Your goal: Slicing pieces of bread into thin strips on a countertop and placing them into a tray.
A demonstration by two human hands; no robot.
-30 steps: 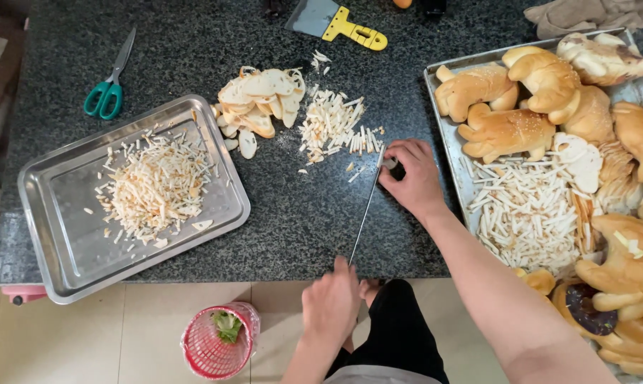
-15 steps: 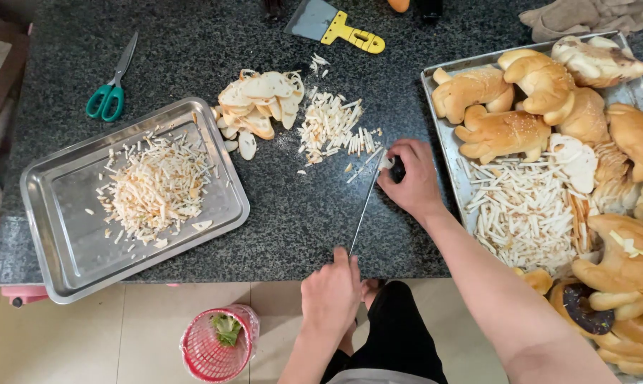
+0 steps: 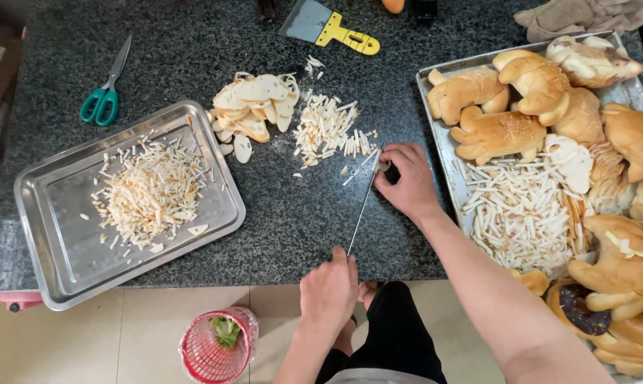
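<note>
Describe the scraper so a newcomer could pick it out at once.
Start at the dark speckled granite counter and look along its far edge, beyond the pile of chopped bread sticks. There lies the scraper, flat on the stone. Its wide grey metal blade and yellow handle set it apart from the green-handled scissors farther left.

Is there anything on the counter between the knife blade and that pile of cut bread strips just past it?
Nothing visible blocks it. The knife, held by the right hand with the left hand at its tip, has only bare counter and stray crumbs before the bread strips.
</note>
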